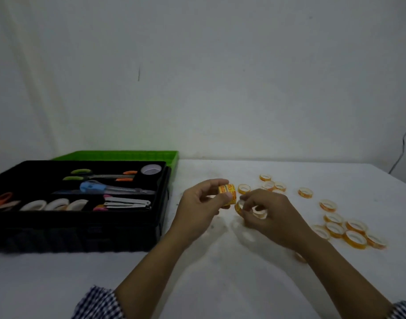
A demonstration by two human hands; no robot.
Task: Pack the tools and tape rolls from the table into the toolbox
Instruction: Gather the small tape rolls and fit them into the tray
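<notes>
My left hand (201, 204) grips a small stack of orange tape rolls (228, 192) between thumb and fingers, just above the white table (220, 272). Right beside it, my right hand (264, 210) pinches another orange tape roll (260, 212) close to the stack. Several more loose orange tape rolls (349, 229) lie scattered on the table to the right. The open black toolbox (82, 229) sits at the left; its tray holds scissors (100, 176), a blue tool (94, 187), pliers, and white tape rolls (57, 204).
The toolbox's green lid (119, 155) lies open behind the black tray, against the wall. A dark cable (402, 148) hangs down the wall at the far right. The table's right edge runs diagonally at the far right.
</notes>
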